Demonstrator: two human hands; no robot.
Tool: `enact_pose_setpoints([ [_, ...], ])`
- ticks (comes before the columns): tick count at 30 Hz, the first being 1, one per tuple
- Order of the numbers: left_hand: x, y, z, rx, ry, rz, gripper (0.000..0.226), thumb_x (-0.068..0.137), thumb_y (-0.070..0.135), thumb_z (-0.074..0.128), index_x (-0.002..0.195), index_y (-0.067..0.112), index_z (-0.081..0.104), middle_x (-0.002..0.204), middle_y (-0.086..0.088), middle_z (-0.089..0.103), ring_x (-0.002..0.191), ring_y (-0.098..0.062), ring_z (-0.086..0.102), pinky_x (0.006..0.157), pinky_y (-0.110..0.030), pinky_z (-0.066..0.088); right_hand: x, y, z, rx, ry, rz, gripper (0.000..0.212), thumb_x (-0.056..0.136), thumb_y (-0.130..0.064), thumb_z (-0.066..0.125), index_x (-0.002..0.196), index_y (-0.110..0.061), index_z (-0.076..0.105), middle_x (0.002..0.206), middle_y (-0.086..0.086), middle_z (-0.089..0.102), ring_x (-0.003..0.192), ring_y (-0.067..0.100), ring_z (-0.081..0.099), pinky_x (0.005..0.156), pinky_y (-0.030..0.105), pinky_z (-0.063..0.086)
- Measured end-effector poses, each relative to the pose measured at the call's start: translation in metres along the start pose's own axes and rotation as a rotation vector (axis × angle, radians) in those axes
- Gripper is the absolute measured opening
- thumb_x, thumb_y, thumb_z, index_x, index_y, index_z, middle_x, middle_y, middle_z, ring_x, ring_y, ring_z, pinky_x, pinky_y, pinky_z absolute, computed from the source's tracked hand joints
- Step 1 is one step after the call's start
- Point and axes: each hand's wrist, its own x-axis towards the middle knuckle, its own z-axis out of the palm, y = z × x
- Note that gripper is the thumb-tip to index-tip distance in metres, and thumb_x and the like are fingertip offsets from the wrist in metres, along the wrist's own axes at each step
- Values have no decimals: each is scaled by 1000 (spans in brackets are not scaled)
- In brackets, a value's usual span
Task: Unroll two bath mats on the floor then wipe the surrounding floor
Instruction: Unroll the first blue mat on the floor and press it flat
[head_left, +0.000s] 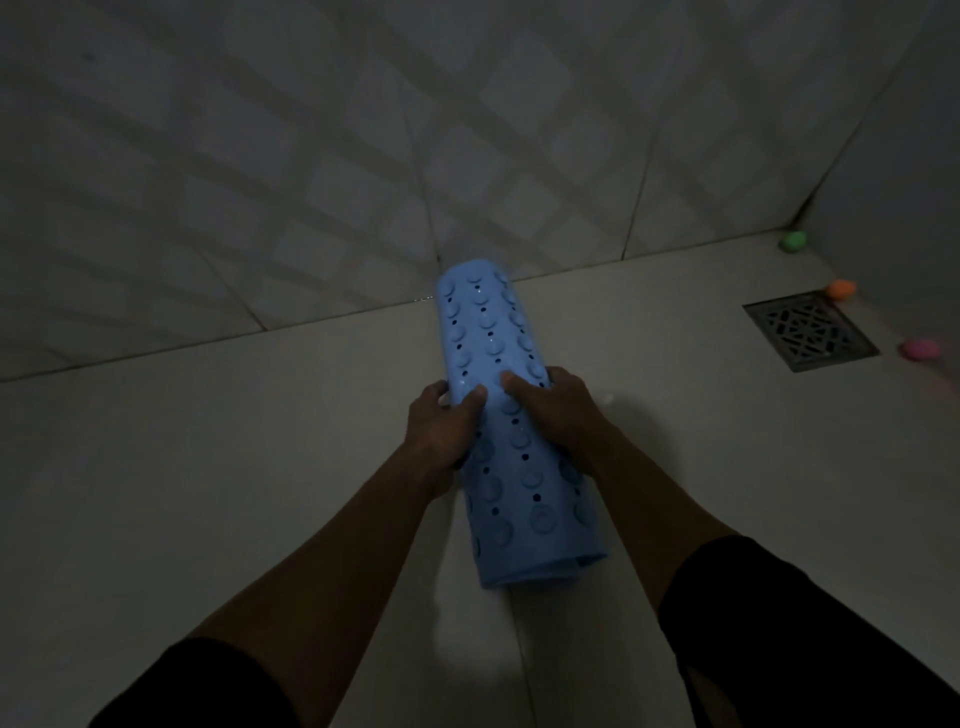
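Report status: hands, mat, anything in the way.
Left hand and right hand both gripping the rolled blue mat, mid-roll. Mat not yet unrolled. Floor drain and three small coloured objects off to the right, apart from the mat.

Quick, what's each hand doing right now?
Left hand: gripping the rolled blue bath mat.
Right hand: gripping the same mat.

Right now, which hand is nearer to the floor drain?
Right. The right hand grips the rolled blue mat on the side facing the drain; the left hand grips its far side.
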Motion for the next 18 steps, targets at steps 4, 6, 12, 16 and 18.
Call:
enact_pose_setpoints([
  [4,11,-18,2,77,49,46,74,89,38,72,150,15,38,139,-14,56,115,-32,62,95,-51,55,5,14,4,-148,48,13,82,74,-69,64,136,-16,51,129,5,60,110,26,62,92,44,55],
  [6,13,-22,0,121,59,62,71,90,39,70,149,15,39,137,-14,57,115,-33,62,95,-50,54,8,17,6,-299,96,9,85,77,-71,59,142,-17,44,136,10,50,124,33,50,102,46,46],
  [12,13,-20,-14,280,111,103,68,92,45,65,148,13,42,138,-15,56,117,-34,60,96,-50,54,-2,5,18,-497,76,19,85,81,-78,44,145,-23,35,141,10,43,130,36,38,106,53,36],
  [16,8,-20,-25,269,171,110,55,96,42,59,143,17,46,139,-13,55,118,-32,59,98,-49,53,-12,1,21,-210,45,-101,32,103,-34,36,127,-18,50,119,5,59,97,21,55,86,32,39],
  [18,3,-21,-34,256,178,100,64,90,53,61,141,18,48,138,-13,55,116,-32,60,98,-50,53,-15,-1,20,-217,14,-89,38,103,-22,38,141,-18,44,134,7,53,113,25,53,89,28,36],
])
